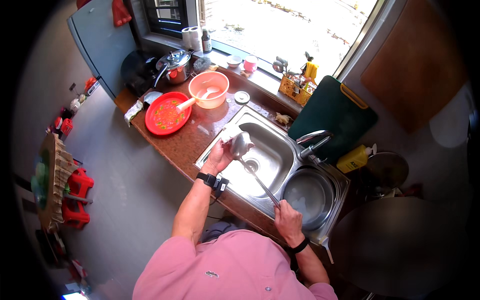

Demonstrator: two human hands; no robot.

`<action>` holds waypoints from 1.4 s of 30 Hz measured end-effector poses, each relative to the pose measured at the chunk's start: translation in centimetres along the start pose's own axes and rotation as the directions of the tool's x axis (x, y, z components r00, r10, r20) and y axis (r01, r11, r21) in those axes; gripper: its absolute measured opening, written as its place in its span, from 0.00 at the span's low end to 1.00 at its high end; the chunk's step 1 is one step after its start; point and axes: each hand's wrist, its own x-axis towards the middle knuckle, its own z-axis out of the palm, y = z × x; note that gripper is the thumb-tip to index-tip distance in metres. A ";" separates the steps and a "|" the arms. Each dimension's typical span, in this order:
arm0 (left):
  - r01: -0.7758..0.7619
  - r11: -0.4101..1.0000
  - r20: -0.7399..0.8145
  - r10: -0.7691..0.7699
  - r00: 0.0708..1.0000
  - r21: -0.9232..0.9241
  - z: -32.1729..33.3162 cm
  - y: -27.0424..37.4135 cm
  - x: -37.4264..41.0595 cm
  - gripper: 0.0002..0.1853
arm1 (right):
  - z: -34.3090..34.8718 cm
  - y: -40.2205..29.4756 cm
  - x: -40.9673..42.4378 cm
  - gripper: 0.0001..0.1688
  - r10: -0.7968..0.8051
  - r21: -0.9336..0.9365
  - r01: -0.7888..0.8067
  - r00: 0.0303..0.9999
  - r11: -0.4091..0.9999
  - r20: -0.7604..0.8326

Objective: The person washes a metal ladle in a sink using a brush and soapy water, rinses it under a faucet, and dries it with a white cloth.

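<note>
My right hand [288, 220] grips the handle end of a long metal ladle [258, 182]. At the other end, over the left part of the steel sink basin [275, 153], my left hand [220, 154] holds a whitish cloth [229, 132] against the ladle's bowl; the fingers are partly hidden behind it. A metal pan [309, 197] holding cloudy liquid sits in the smaller basin, just beyond my right hand. The curved chrome faucet [314, 144] stands between the two basins.
On the brown counter [168, 144] are a red basin [165, 129] and an orange plastic pot [209, 103]. Behind them is a pressure cooker [176, 67]. A dark green cutting board [330, 112] leans beside the faucet, near a yellow pump bottle [351, 159]. A yellow utensil basket [290, 88] stands on the sill.
</note>
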 end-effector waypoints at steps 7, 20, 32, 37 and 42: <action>-0.171 0.777 0.001 0.214 0.977 0.605 0.0 -0.3 -0.9 0.19 | -1.3 1.0 0.1 0.10 0.014 -0.076 -0.021 0.996 0.997 -0.090; -0.080 0.960 -0.277 0.156 0.948 0.269 -0.9 -3.8 1.1 0.10 | -0.9 2.6 -2.2 0.07 0.133 0.100 -0.120 0.981 0.988 -0.138; 0.136 0.989 -0.104 -0.130 0.986 0.055 5.3 -10.1 -2.9 0.14 | 2.0 1.2 2.3 0.06 0.082 0.034 -0.079 0.991 0.996 -0.102; 0.348 0.895 -0.088 -0.337 0.937 0.278 4.8 -11.8 -4.7 0.15 | 2.0 2.4 3.9 0.06 0.097 0.040 -0.092 0.987 0.995 -0.128; 0.295 0.904 -0.188 -0.246 0.951 0.310 4.3 -12.0 -3.9 0.17 | 3.2 2.3 3.1 0.13 0.042 -0.053 -0.051 0.986 0.997 -0.162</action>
